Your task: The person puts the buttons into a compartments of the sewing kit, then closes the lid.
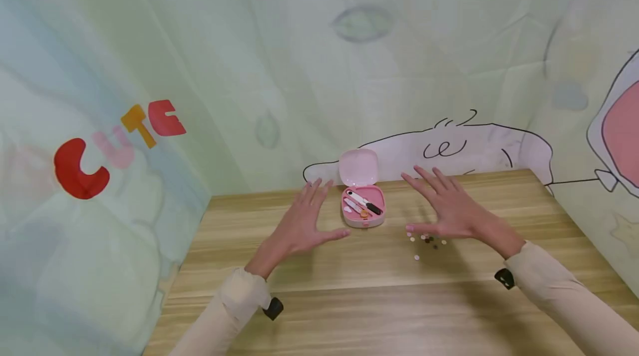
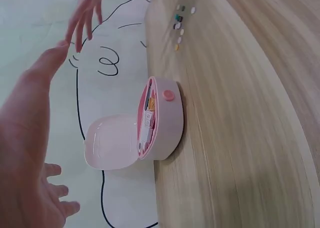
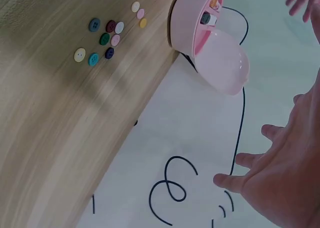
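Left hand (image 1: 301,225): you are holding nothing, fingers straight and thumb spread wide
Right hand (image 1: 453,213): you are gripping nothing here either, fingers splayed
Pink box (image 1: 366,224): it is sitting between your hands on the table (image 1: 309,275), its wall hiding most contents in the left wrist view, the top edge cutting it off in the right
White-and-black tool (image 1: 371,207): it is lying slantwise inside, black end pointing near-right
Lid (image 1: 359,167): it is standing up behind
Buttons (image 3: 104,39): they are lying loose to the right, looking tiny in the head view
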A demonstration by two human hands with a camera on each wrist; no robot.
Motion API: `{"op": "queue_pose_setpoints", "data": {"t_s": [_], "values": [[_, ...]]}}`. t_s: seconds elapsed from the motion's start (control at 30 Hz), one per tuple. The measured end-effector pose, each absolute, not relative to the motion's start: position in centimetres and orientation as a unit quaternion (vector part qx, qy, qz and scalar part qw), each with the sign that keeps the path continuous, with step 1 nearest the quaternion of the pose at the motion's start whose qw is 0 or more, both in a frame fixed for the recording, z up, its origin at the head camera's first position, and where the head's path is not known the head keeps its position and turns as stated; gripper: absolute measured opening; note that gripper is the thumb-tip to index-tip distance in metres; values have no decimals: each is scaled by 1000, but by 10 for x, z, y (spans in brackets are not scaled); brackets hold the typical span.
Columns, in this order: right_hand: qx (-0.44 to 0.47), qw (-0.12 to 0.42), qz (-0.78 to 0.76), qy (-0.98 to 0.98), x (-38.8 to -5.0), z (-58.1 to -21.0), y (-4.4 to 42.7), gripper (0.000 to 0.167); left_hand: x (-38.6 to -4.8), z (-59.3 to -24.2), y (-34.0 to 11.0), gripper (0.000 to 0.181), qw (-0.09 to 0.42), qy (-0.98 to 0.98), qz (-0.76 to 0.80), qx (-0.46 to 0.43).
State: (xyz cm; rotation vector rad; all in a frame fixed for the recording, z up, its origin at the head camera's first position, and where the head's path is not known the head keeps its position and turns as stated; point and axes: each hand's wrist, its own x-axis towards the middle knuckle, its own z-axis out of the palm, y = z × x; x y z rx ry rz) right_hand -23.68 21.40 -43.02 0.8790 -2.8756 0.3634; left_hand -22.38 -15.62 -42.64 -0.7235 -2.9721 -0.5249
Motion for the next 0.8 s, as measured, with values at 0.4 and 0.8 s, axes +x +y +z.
{"op": "queue_pose_setpoints", "data": {"t_s": [0.4,0.8], "values": [[263,56,252,-930,-242,-441,236,101,-245,-449,-146,84,-25,-900,-415,-129],[238,17,337,-911,-235,-471,254,82,-271,-481,-135,67,-122,-805,-581,-6]]}}
